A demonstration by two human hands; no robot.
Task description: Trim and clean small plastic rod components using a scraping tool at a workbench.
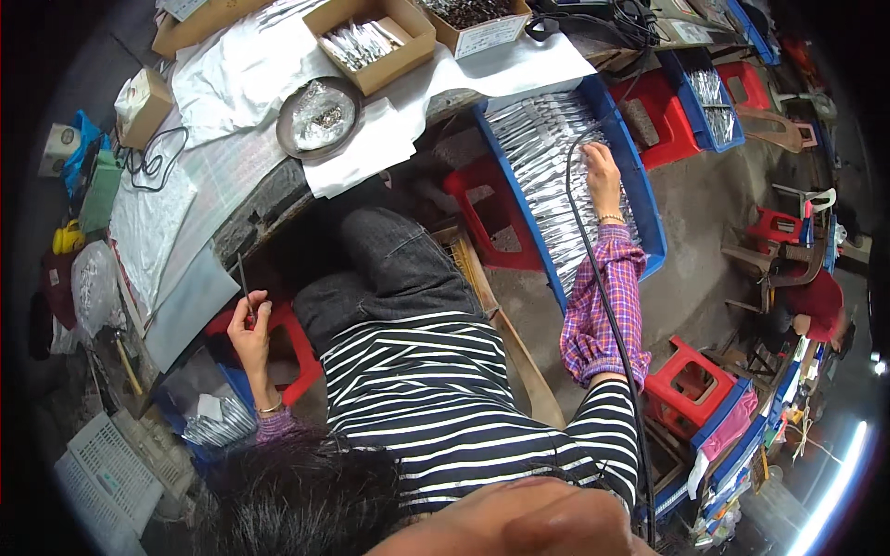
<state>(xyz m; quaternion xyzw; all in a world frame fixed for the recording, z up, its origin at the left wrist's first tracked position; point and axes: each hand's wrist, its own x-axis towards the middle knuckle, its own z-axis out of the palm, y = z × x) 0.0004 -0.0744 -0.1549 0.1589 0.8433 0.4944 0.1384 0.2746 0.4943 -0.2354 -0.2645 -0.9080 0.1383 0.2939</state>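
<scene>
My left hand (250, 341) is closed round a slim dark pointed metal piece (243, 275), which sticks up past the fingers beside the workbench edge. Its exact kind is too small to tell. My right hand (603, 178) reaches out over a long blue bin (656, 227) filled with rows of slim silver metal pieces (542, 153). The fingers of that hand are curled and pressed together at the top of the pieces; what they grip is hidden. A black cable (593, 255) loops by the fingertips and runs down along the right sleeve.
On the bench stand a cardboard box (405, 57) of silver parts and a round dark dish (289, 130) with a plastic bag. Red stools (688, 382) and a smaller blue bin (732, 134) lie to the right. Another blue bin (171, 398) sits by my left arm. Another person (816, 306) is far right.
</scene>
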